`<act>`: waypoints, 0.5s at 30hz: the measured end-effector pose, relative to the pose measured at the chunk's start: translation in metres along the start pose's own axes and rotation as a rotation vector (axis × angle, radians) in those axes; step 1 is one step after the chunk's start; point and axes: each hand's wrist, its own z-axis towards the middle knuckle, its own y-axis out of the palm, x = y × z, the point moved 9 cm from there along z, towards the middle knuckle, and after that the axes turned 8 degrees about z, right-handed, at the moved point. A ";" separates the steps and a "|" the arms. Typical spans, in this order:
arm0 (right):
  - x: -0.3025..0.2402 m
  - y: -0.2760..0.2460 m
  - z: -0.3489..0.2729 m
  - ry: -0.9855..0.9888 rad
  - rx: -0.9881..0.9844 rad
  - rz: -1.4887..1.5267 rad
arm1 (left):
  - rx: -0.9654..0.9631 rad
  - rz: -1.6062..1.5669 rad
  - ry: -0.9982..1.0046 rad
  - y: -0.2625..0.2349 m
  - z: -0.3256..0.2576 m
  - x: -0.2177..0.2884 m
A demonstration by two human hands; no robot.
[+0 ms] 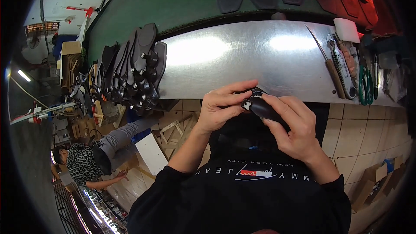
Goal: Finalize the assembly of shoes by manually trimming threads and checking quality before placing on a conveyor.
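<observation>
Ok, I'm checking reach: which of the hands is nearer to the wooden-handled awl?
Right. In the picture, the right hand is below and left of the awl; the left hand is farther left, beyond the right hand.

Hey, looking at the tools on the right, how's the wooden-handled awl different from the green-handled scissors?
The wooden-handled awl has one brown grip; the green-handled scissors have looped green ones.
The awl's thin, tapering shaft shows clearly, while the scissors' blades are hard to make out.
The awl slants with its tip toward the upper left; the scissors lie more nearly upright in the picture.
Both rest on the metal tabletop, grips toward the person.
</observation>
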 end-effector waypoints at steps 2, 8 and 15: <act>0.000 -0.001 0.000 -0.006 0.011 -0.006 | 0.001 0.018 0.000 0.000 0.001 0.001; -0.005 0.002 -0.002 -0.025 -0.014 -0.080 | -0.097 0.184 0.033 0.008 0.002 0.014; 0.002 0.005 0.003 0.048 -0.096 -0.007 | -0.107 0.271 0.012 0.014 0.004 0.021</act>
